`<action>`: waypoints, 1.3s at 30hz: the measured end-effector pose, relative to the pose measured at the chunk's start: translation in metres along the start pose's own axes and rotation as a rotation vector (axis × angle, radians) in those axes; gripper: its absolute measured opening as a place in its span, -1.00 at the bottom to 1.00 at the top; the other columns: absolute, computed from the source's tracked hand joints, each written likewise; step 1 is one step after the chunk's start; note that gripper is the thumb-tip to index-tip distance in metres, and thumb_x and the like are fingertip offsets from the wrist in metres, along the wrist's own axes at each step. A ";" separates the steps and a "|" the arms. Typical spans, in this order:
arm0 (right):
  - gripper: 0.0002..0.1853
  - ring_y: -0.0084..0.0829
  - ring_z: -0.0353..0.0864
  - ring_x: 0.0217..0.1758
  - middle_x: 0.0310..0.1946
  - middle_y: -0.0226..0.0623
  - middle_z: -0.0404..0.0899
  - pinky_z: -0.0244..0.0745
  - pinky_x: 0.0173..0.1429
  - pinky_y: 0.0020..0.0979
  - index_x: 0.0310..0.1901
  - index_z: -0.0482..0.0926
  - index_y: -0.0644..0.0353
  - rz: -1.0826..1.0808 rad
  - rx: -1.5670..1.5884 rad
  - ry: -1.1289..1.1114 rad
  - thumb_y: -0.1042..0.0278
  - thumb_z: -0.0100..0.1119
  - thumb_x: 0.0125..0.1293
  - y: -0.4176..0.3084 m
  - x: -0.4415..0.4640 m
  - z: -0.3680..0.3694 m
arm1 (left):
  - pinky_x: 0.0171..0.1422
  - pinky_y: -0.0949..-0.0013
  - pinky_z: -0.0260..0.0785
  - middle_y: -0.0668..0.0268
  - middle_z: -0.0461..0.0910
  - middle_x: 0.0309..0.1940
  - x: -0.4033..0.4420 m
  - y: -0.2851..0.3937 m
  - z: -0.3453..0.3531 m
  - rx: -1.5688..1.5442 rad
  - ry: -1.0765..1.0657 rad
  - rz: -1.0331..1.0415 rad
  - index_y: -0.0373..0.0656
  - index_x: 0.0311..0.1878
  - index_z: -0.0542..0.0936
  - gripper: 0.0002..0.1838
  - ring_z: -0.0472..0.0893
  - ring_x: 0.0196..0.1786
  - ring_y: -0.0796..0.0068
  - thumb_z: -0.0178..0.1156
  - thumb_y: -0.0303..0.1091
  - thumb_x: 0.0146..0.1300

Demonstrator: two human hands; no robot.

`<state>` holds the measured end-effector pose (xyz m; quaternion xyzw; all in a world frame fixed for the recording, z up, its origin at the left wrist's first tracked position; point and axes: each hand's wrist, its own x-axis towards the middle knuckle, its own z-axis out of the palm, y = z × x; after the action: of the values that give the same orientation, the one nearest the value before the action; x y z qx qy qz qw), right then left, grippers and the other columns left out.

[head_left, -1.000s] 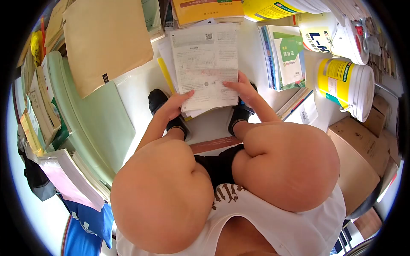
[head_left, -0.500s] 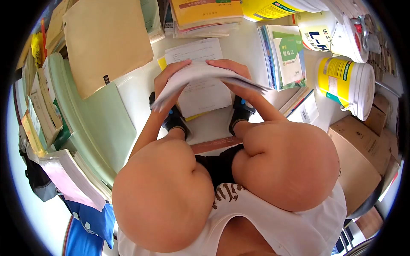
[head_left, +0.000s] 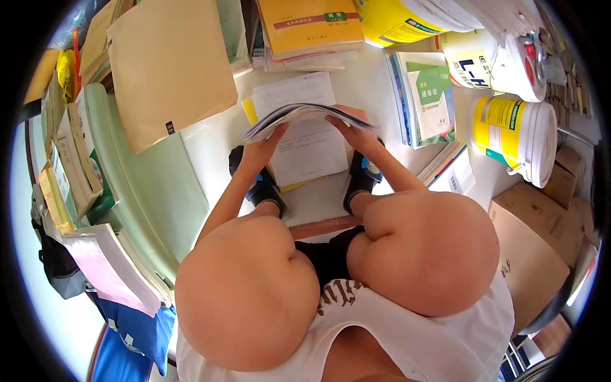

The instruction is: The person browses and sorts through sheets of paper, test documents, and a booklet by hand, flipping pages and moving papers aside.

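Note:
Both my hands grip a bent sheaf of papers (head_left: 309,113), seen nearly edge-on above the floor between my feet. My left hand (head_left: 264,148) has its thumb on the near side at the left end. At the right end, my right hand (head_left: 353,132) presses its thumb on the near side, with some fingers behind the sheets. Beneath the sheaf lies a pile of written sheets (head_left: 310,156), partly covered by it, with a yellow edge (head_left: 249,111) showing at the left.
Orange-covered books (head_left: 309,28) are stacked at the back. Green-and-white booklets (head_left: 428,95) lie to the right, beside yellow-and-white buckets (head_left: 509,130). A large brown envelope (head_left: 172,70) rests on a pale green case (head_left: 137,178) at left. Cardboard boxes (head_left: 528,235) stand at lower right.
The sheaf has tipped so its edge faces me, and its ends now curve down less. My thumbs have come round to its near side, and my hands sit slightly lower.

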<state>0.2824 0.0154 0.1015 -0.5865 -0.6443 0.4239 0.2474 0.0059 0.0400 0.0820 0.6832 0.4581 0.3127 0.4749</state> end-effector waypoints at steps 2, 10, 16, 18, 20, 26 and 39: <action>-0.75 -0.37 0.67 -0.13 -0.12 -0.20 0.75 0.56 0.07 -0.38 0.10 0.68 0.22 0.124 0.053 0.018 0.33 0.25 0.50 0.012 -0.001 0.002 | 0.10 0.34 0.53 0.18 0.75 -0.02 0.011 -0.003 0.000 0.009 0.061 0.045 -0.34 0.08 0.67 -0.70 0.71 0.00 0.33 0.29 -0.30 0.47; -0.57 -0.40 0.70 0.02 -0.01 -0.16 0.75 0.57 0.16 -0.32 0.19 0.62 0.30 0.101 0.283 0.449 0.18 0.33 0.44 -0.037 0.080 -0.076 | 0.12 0.35 0.54 0.18 0.72 0.01 0.080 0.061 -0.014 -0.337 0.100 -0.325 -0.33 0.21 0.59 -0.53 0.69 -0.02 0.42 0.37 -0.17 0.43; -0.50 0.07 0.66 0.14 -0.02 0.08 0.69 0.52 0.32 -0.07 0.32 0.51 0.25 -0.224 -0.068 0.562 0.35 0.26 0.36 0.008 0.222 -0.117 | 0.11 0.31 0.55 0.17 0.69 -0.03 0.025 -0.003 0.003 -0.120 -0.043 -0.477 -0.20 0.23 0.56 -0.48 0.70 0.01 0.30 0.48 -0.34 0.23; -0.43 0.12 0.59 0.22 0.08 0.11 0.64 0.46 0.37 -0.03 0.37 0.47 0.24 -0.098 -0.259 0.589 0.35 0.28 0.33 0.031 0.252 -0.113 | 0.14 0.26 0.53 0.12 0.64 0.01 -0.009 -0.021 0.013 0.045 0.029 -0.429 -0.18 0.22 0.57 -0.47 0.68 0.05 0.23 0.48 -0.36 0.18; -0.50 0.09 0.61 0.17 0.06 0.05 0.64 0.49 0.31 -0.05 0.31 0.51 0.21 -0.060 -0.428 0.621 0.37 0.27 0.34 0.034 0.252 -0.107 | 0.18 0.22 0.52 0.08 0.59 0.04 -0.022 -0.037 0.019 0.215 0.112 -0.348 -0.15 0.21 0.59 -0.46 0.65 0.08 0.15 0.49 -0.38 0.14; -0.68 0.01 0.67 0.02 0.00 -0.12 0.66 0.60 0.11 -0.12 0.13 0.64 0.11 -0.498 -0.651 0.725 0.43 0.24 0.34 -0.025 0.138 -0.072 | 0.24 0.13 0.47 0.06 0.48 0.08 -0.026 -0.031 0.013 0.237 0.071 -0.455 -0.15 0.18 0.59 -0.49 0.57 0.18 0.04 0.46 -0.40 0.12; -0.62 -0.05 0.71 -0.07 -0.11 0.01 0.66 0.61 0.05 -0.18 0.17 0.56 0.30 0.326 0.095 0.349 0.38 0.32 0.36 0.091 -0.024 0.062 | 0.03 0.29 0.59 0.03 0.70 -0.04 -0.032 -0.041 0.032 -0.159 0.124 -0.487 -0.25 0.28 0.52 -0.55 0.74 -0.07 0.23 0.30 -0.51 0.33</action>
<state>0.2857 -0.0277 -0.0026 -0.7347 -0.4680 0.3804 0.3107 0.0072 0.0039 0.0322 0.4930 0.6113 0.2654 0.5594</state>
